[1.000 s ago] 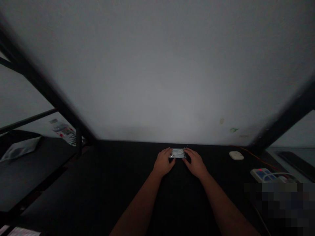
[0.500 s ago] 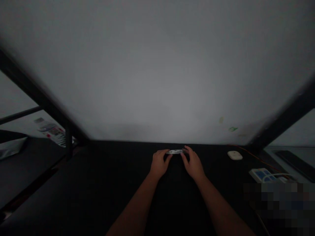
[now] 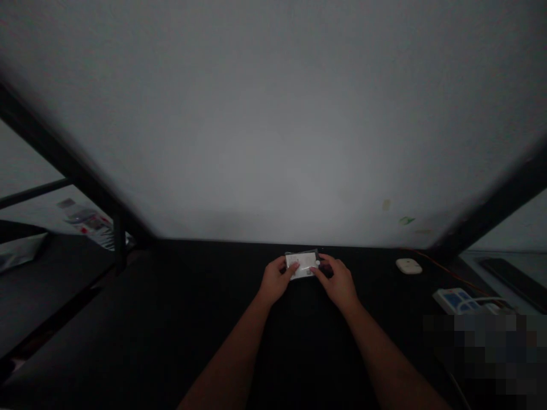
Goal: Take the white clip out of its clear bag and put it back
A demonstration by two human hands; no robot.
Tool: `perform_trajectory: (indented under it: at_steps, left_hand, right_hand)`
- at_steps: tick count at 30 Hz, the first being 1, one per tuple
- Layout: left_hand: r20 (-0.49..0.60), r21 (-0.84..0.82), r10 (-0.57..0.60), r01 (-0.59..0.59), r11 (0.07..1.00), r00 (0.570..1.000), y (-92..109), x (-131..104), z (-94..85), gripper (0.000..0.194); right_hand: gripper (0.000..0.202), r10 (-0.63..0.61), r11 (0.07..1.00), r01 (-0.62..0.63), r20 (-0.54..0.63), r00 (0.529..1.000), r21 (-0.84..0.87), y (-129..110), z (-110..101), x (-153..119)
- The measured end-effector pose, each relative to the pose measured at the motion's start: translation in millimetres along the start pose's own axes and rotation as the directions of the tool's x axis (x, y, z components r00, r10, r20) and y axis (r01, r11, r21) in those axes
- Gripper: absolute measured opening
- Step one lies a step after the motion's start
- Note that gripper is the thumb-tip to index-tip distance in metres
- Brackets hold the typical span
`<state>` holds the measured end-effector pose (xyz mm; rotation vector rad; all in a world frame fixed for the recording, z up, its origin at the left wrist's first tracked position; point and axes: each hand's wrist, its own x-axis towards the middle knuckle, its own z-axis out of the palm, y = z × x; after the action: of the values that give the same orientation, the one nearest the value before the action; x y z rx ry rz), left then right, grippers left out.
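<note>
Between my two hands is a small flat white packet (image 3: 304, 263), its broad face turned up toward me, with faint print and what looks like a clear plastic edge. My left hand (image 3: 276, 280) is closed on its left end, thumb lying on the face. The right end is pinched by my right hand (image 3: 339, 283), its thumb on the lower right part of the face and its fingers at the back edge. The packet is near the back of the black tabletop (image 3: 205, 307); I cannot tell whether it touches the surface.
A pale wall (image 3: 265, 142) rises behind the table. To the right lie a white rounded case (image 3: 408, 266), a thin orange cable (image 3: 448, 273) and a white and blue power strip (image 3: 459, 300). Dark metal posts frame both sides; a shiny plastic bag (image 3: 92, 225) is beyond the left one.
The packet has tilted from nearly edge-on to showing its white face. Both thumbs have moved onto that face. The view has shifted slightly.
</note>
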<state>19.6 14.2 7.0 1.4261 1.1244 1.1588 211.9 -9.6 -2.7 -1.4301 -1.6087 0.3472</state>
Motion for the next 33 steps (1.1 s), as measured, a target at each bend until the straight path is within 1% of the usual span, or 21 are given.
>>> perform_trajectory:
  at_steps: [4, 7, 10, 14, 17, 20, 23, 26, 29, 31, 33]
  left_hand:
    - [0.007, -0.045, -0.070, 0.071, 0.996, 0.997, -3.5, 2.0, -0.6, 0.041]
    - [0.021, -0.054, -0.082, 0.083, 0.995, 0.996, -8.4, 3.5, -1.7, 0.042]
    - [0.032, -0.061, -0.095, 0.097, 0.993, 0.995, -10.8, 4.2, -2.8, 0.044]
    - [0.021, -0.072, -0.110, 0.111, 0.991, 0.994, -7.6, 3.6, -3.4, 0.049]
    - [0.018, -0.089, -0.120, 0.121, 0.989, 0.993, -3.5, 3.3, -3.2, 0.052]
    - [0.020, -0.097, -0.144, 0.145, 0.985, 0.989, -0.4, 3.3, -2.7, 0.053]
    - [0.025, -0.129, -0.167, 0.168, 0.977, 0.986, 1.1, 2.6, -1.7, 0.052]
    - [0.045, -0.163, -0.183, 0.188, 0.969, 0.982, 1.6, 0.9, -0.6, 0.051]
    - [0.056, -0.143, -0.176, 0.182, 0.973, 0.983, 2.8, -0.4, -0.5, 0.048]
    - [0.050, -0.131, -0.177, 0.182, 0.974, 0.983, 3.5, -0.6, -1.2, 0.046]
    - [0.042, -0.125, -0.188, 0.192, 0.973, 0.981, 3.3, -0.4, -2.1, 0.046]
  right_hand:
    - [0.033, -0.023, 0.999, 0.023, -0.001, 1.000, -0.028, -5.1, -4.9, -0.1]
    - [0.027, -0.046, 0.997, 0.046, 0.002, 0.999, -0.067, -9.0, -9.0, 0.0]
    - [0.026, -0.090, 0.987, 0.091, 0.016, 0.996, -0.129, -12.0, -12.2, -0.2]
    - [0.029, -0.139, 0.969, 0.144, 0.036, 0.990, -0.201, -13.9, -13.5, -0.7]
    - [0.030, -0.148, 0.974, 0.151, 0.029, 0.989, -0.169, -15.2, -13.5, -1.1]
    - [0.031, -0.109, 0.990, 0.110, 0.018, 0.994, -0.083, -17.8, -14.3, -1.6]
    - [0.033, 0.006, 1.000, -0.005, -0.026, 1.000, 0.024, -20.2, -15.7, -1.6]
    - [0.032, 0.135, 0.983, -0.123, -0.085, 0.987, 0.138, -19.1, -15.5, -1.0]
    - [0.027, 0.224, 0.951, -0.200, -0.083, 0.971, 0.237, -13.1, -13.6, -0.2]
    - [0.023, 0.226, 0.958, -0.212, -0.055, 0.973, 0.192, -8.1, -13.1, 0.2]
    - [0.017, 0.183, 0.983, -0.183, -0.009, 0.983, 0.034, -4.4, -13.8, 0.5]
